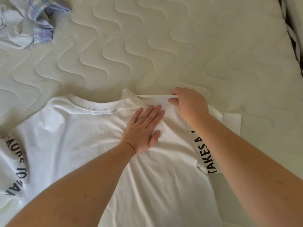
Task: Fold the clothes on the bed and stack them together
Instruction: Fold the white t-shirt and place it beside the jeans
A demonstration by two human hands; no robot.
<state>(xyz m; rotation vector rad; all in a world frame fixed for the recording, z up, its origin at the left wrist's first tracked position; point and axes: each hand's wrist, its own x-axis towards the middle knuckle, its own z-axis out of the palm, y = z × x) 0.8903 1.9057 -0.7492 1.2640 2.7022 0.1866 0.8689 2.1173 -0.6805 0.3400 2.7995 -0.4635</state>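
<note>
We see a white T-shirt [78, 136] with black block lettering printed along both sleeve bands; its neckline ribbing is the same white. Under it, the mattress [164, 54] is a pale cream, almost greenish in this light, quilted all over in a repeating wavy stitched pattern. At the far left corner we find a crumpled garment [32, 20] in a plaid of lilac, pale blue and white, with plain whitish cloth bunched beside it. The mattress edge at the right shows dark brown striping.

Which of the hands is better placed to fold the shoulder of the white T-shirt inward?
Probably the right hand: it already pinches the shoulder edge of the white T-shirt. The left hand lies flat on the cloth beside it, holding it in place.
</note>
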